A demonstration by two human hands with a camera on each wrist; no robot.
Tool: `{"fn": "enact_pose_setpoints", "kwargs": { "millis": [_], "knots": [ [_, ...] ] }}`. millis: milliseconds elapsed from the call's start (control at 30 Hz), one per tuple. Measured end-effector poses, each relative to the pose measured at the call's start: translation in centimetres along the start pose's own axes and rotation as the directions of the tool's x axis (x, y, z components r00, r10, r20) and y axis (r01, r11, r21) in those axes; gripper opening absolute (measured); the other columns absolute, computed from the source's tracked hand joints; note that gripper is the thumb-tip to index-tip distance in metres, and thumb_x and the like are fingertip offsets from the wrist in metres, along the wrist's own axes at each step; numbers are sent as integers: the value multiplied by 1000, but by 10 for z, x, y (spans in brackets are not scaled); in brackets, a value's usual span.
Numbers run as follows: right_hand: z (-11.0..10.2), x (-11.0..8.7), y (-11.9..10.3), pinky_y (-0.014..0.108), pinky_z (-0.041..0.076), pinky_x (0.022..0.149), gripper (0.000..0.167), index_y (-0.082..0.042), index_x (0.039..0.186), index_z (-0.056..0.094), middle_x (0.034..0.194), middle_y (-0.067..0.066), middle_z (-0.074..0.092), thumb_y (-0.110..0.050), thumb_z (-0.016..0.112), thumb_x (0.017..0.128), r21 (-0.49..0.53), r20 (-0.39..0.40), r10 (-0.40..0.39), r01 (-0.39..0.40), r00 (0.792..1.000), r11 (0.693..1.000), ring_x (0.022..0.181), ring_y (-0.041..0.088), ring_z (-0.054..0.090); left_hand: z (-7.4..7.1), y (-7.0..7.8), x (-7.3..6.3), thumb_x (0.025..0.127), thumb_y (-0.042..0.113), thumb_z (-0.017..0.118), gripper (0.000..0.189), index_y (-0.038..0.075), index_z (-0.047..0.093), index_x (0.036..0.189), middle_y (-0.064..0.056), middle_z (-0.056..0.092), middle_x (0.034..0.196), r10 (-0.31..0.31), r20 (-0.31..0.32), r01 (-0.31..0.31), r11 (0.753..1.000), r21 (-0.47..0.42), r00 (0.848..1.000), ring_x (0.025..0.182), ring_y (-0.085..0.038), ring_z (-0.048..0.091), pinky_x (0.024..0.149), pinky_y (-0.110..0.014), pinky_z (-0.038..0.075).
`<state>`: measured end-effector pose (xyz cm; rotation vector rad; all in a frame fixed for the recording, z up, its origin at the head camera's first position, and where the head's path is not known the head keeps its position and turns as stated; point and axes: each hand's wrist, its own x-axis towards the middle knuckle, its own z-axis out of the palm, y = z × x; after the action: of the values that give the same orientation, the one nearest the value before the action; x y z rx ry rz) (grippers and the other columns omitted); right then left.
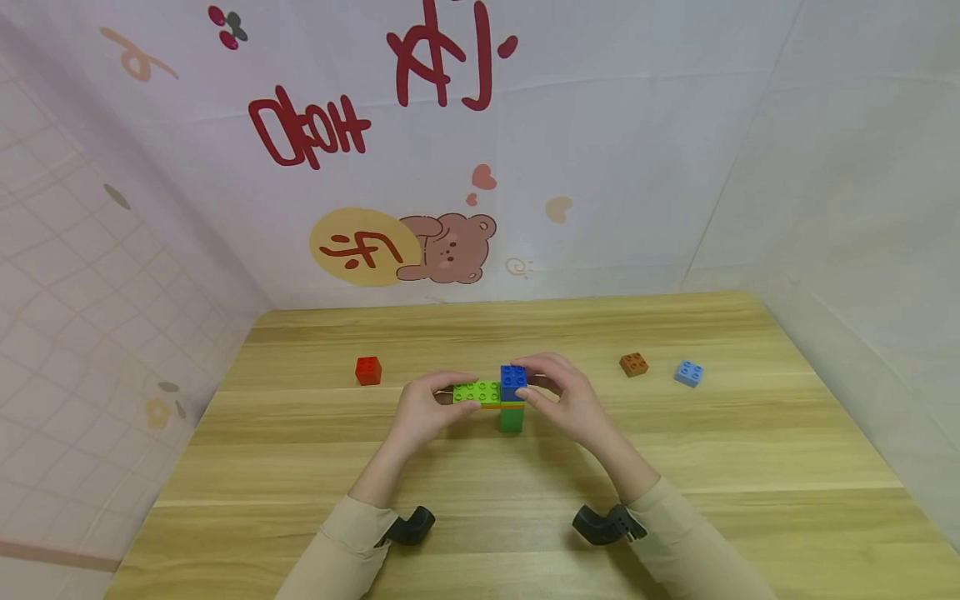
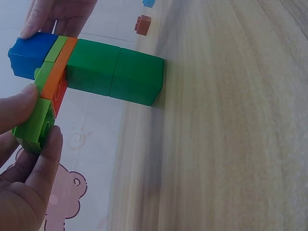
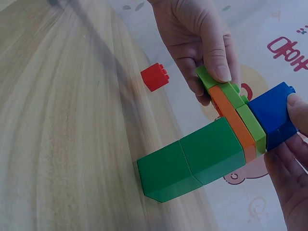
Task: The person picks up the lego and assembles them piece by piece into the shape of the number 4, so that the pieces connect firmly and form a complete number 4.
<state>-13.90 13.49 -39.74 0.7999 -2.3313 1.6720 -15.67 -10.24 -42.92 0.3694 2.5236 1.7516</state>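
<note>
A toy brick tower stands upright on the table. Two green bricks (image 2: 115, 72), one on the other, form its column. Across the top lies an orange plate (image 3: 233, 122) that sticks out to the left, with lime green plates (image 1: 476, 392) over it. My left hand (image 1: 423, 408) pinches the overhanging lime end between thumb and fingers. On the right end, above the column, sits a blue brick (image 1: 513, 392), whose sides my right hand (image 1: 567, 400) grips with thumb and fingers. Whether the blue brick is fully pressed down, I cannot tell.
A red brick (image 1: 368, 372) lies to the left on the wooden table (image 1: 465, 333). Farther right are a brown brick (image 1: 633, 364) and a light blue brick (image 1: 689, 373). A printed white cloth (image 1: 615, 258) hangs behind the table's back edge.
</note>
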Motion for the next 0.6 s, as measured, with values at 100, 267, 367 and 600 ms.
{"fn": "enact_pose_setpoints", "kwargs": {
  "millis": [100,267,367,600],
  "knots": [
    [0,0,0,53,53,90,33,10,121,62,114,23,60,8,69,88,-8,-1,2,-2,1000,1000,102,36,62,0,0,0,80,12,84,34,12,76,113,-4,68,112,-7,1,7,1000,7,1000,95,-21,66,79,-26,58],
    [1,1,-1,51,53,90,33,12,120,62,114,23,61,9,69,88,-13,-3,-3,2,1000,1000,101,36,62,0,0,0,81,12,84,34,13,76,114,-4,68,112,-24,4,24,1000,12,1000,92,-18,67,77,-26,58],
    [0,1,-2,51,53,90,33,11,120,62,113,23,61,9,69,88,-15,-3,-4,4,1000,1000,101,36,62,0,0,1,80,12,84,35,13,76,114,-5,68,112,-27,6,27,1000,13,1000,91,-18,67,77,-26,58],
    [-1,3,-3,51,54,89,33,12,119,63,113,24,62,9,70,87,-30,-2,-14,14,1000,999,101,37,62,-1,1,1,81,13,83,34,12,75,114,-5,67,112,-12,10,12,1000,17,1000,91,-19,67,77,-26,58]
  ]
}}
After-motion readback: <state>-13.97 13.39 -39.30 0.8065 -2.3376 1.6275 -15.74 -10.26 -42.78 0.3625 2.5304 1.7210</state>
